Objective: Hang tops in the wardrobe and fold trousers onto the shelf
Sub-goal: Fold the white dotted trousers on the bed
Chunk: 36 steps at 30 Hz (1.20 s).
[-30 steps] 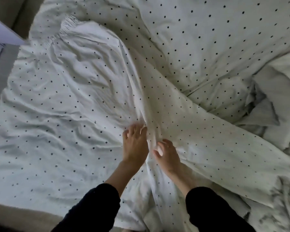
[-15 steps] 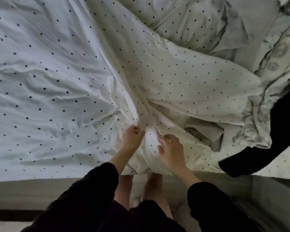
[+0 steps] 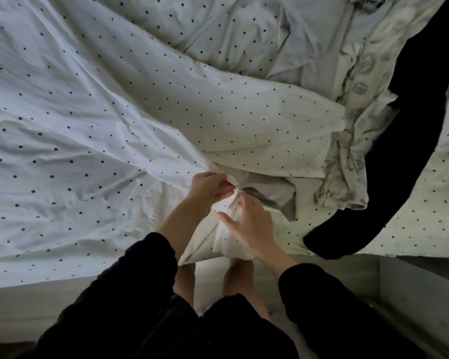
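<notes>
The dotted white garment (image 3: 94, 130) lies spread over the bed (image 3: 49, 301), its broad left part reaching the near edge and a second long panel running off to the right; both converge at the near edge, where the hands work. It reads as a pair of trousers laid out for folding, though the matching dotted bedding beneath makes its outline hard to trace.

The left hand (image 3: 208, 189) is curled, thumb and fingers pinching a bunched hem or seam where the panels meet. The right hand (image 3: 249, 224) is just beside it, fingers partly closed around a gathered fold of the same cloth, which hangs a little over the near edge.

To do this step well, I judge the two pinches should find matching seams before anything is lifted, so the legs lie one on the other without a twist. Draw the cloth taut between the hands, then smooth the wrinkled left part flat.

Toward the right edge lie a crumpled patterned pale garment (image 3: 347, 161) and a black garment (image 3: 410, 141), close enough to snag.
</notes>
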Tool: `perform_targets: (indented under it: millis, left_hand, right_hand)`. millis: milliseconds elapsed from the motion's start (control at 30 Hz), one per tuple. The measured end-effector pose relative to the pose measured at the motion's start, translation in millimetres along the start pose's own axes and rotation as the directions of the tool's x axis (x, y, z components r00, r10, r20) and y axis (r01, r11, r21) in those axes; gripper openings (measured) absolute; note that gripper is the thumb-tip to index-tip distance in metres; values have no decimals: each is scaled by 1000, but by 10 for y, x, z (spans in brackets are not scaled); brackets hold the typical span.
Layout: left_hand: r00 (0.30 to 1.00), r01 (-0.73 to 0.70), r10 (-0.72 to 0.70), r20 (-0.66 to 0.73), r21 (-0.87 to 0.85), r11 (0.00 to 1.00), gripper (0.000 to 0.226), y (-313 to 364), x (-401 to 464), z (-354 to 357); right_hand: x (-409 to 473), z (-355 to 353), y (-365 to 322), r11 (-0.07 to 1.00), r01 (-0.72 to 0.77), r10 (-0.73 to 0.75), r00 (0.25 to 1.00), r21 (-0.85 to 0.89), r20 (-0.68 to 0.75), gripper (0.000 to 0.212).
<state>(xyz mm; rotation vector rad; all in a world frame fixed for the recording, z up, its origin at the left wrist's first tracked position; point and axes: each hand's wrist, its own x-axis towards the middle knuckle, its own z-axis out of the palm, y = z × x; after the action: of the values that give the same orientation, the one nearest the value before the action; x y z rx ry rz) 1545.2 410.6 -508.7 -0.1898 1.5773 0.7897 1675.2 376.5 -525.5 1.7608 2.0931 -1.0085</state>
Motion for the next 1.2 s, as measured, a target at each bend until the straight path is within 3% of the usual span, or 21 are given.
perform_targets:
  millis: [133,267,367,500,633,733,800,933,1067,1200]
  left_hand:
    - [997,-57,63,44,-121,991,15,303,-26,422]
    - [993,-95,106,60,-163,982,17,622,66,825]
    - [992,-107,115,52,-137,985,19,789,180,1125]
    - [983,-181,181,-30,-13,983,23,923,331,1387]
    - [974,-215,216,-74,19,976,23,1077,463,1464]
    - [965,-248,253,-70,63,967,20,1224,554,1433]
    - [950,-299,310,-31,190,935,17,1279,650,1414]
    - [939,-302,344,25,543,784,38,983,843,1264]
    - [944,-246,329,34,735,632,45,462,848,1032]
    - [968,-93,227,-106,689,719,51,222,799,852]
  right_hand:
    - [291,-395,101,997,-58,61,996,49,-62,44]
    - [664,-713,84,931,-181,189,982,319,4,61]
    - [964,-829,97,946,-222,228,974,234,1,67]
    - [1363,-911,151,883,-375,381,924,283,35,45]
    - [1601,-1009,273,853,-375,406,914,364,-11,31]
    - [1713,-1039,476,859,-300,343,939,414,-32,24]
    - [1778,-1098,595,859,-251,289,957,446,-19,22]
    - [1739,-1237,719,885,-135,178,983,445,-55,22]
    - [1554,-1208,771,871,-56,60,998,489,8,21]
    - [1283,-1134,815,883,41,-93,992,467,88,25]
